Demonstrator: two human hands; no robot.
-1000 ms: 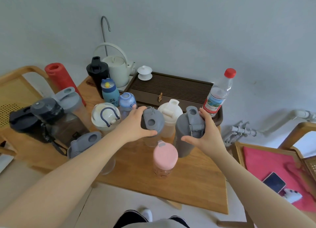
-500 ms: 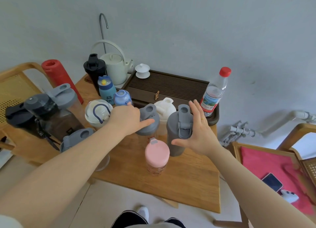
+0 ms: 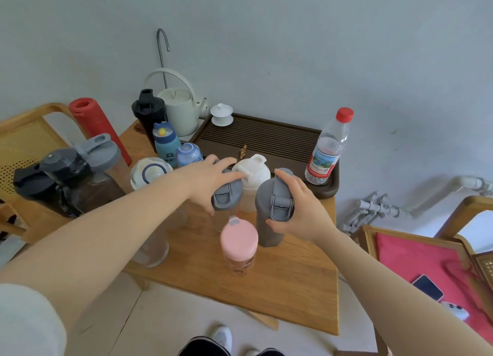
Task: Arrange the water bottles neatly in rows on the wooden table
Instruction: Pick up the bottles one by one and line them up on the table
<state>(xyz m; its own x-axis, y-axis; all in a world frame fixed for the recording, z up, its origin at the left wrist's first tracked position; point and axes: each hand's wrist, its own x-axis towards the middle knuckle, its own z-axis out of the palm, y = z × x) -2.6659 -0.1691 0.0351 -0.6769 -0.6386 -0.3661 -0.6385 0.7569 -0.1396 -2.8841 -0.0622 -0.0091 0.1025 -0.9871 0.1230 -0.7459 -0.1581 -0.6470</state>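
Observation:
Several bottles stand on the wooden table (image 3: 288,289). My left hand (image 3: 206,181) grips the grey lid of a clear bottle (image 3: 226,195) at the table's middle. Just to its right, my right hand (image 3: 298,209) wraps the top of a tall grey bottle (image 3: 266,222). A white-lidded shaker (image 3: 252,174) stands behind and between them. Nearer to me is a pink-lidded bottle (image 3: 238,242). A plastic water bottle with a red cap (image 3: 329,147) stands at the back right on the dark tea tray (image 3: 269,139). Small blue bottles (image 3: 166,144) and a black shaker (image 3: 148,115) stand at the back left.
A white kettle (image 3: 177,107) and a small lidded cup (image 3: 221,115) sit at the back. Dark and grey-lidded jugs (image 3: 80,177) crowd the left edge, with a red roll (image 3: 98,126) and a cane chair (image 3: 24,142) behind. A red-cushioned chair (image 3: 416,259) with a phone (image 3: 426,287) stands to the right.
My right hand went from open beside the tall grey bottle to closed around its top. My left hand kept its grip on the grey-lidded bottle, whose lid has turned.

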